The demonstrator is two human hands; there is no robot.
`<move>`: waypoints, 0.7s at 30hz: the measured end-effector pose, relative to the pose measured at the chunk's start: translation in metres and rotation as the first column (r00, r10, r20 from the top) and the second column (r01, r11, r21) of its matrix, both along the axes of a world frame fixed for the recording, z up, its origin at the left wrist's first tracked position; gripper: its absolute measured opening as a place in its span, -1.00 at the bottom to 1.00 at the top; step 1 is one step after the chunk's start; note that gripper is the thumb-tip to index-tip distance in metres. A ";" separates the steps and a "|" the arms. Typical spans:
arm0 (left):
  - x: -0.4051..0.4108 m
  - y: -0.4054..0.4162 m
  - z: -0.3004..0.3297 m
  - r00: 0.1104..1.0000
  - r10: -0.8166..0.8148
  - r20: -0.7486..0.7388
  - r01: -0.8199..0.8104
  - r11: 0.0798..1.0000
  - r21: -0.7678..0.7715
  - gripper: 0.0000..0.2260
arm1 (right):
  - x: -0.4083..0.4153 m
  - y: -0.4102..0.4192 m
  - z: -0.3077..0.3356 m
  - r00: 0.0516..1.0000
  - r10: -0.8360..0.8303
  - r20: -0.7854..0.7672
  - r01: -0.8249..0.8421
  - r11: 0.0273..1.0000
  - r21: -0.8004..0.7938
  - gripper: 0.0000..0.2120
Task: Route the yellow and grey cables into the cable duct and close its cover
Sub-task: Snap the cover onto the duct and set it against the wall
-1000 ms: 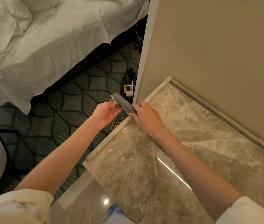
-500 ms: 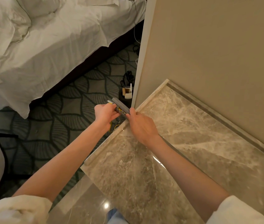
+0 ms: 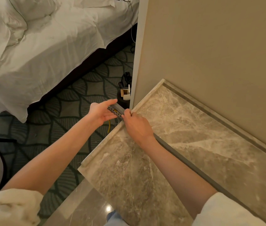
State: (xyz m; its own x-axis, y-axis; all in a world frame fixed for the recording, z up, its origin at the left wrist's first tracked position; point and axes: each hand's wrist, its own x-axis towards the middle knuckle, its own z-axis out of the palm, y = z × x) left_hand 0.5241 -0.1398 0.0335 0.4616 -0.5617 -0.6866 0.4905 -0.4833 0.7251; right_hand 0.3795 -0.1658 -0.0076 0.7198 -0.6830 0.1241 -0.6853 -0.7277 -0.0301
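Observation:
A long grey cable duct (image 3: 186,160) lies diagonally across the marble top (image 3: 194,121), its far end sticking out past the table's left edge. That end (image 3: 118,110) shows slotted holes with yellow cable inside. My right hand (image 3: 137,126) presses on the duct at the table edge, fingers closed on it. My left hand (image 3: 102,112) is at the duct's overhanging end with fingers spread, its fingertips beside the duct. A yellow cable (image 3: 109,126) hangs down below the end. No grey cable can be made out.
A beige wall panel (image 3: 210,54) rises behind the marble top. A bed with white sheets (image 3: 39,54) stands to the left over patterned carpet (image 3: 55,121). A small dark bin holding a cardboard piece (image 3: 124,95) sits on the floor by the panel's corner.
My left hand has opened from a grip on the duct's end to spread fingers. My right hand has slid along the duct toward its far end.

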 end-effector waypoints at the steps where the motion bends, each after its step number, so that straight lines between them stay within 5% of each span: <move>1: 0.000 -0.001 0.000 1.000 -0.001 0.018 0.001 1.000 0.016 -0.48 | 0.001 0.000 0.000 1.000 0.004 -0.008 -0.004 1.000 -0.012 -0.73; 8: -0.003 0.000 -0.006 0.996 0.020 0.083 -0.020 1.000 -0.007 -0.59 | -0.001 0.011 -0.001 0.996 -0.070 -0.061 0.062 0.991 -0.116 -0.68; 12: -0.005 0.003 -0.009 0.995 0.029 0.093 -0.026 0.999 -0.030 -0.70 | 0.001 0.011 0.002 0.994 -0.089 0.070 0.079 0.988 0.132 -0.65; 14: -0.005 0.007 -0.011 0.996 0.031 0.085 -0.026 0.998 -0.060 -0.77 | 0.005 0.007 0.008 0.958 -0.242 0.157 0.168 0.910 0.380 -0.56; 16: -0.005 0.010 -0.013 0.996 0.033 0.080 -0.025 0.995 -0.095 -0.85 | 0.013 -0.003 0.016 0.863 -0.497 0.090 0.316 0.670 0.671 -0.37; 18: -0.006 0.010 -0.013 0.996 0.044 0.081 -0.033 0.991 -0.132 -0.91 | 0.020 -0.011 0.019 0.747 -0.665 0.013 0.423 0.489 0.763 -0.30; 21: -0.008 0.009 -0.013 0.996 0.055 0.068 -0.043 0.986 -0.159 -0.93 | 0.028 -0.008 0.018 0.723 -0.689 0.053 0.519 0.592 0.617 -0.41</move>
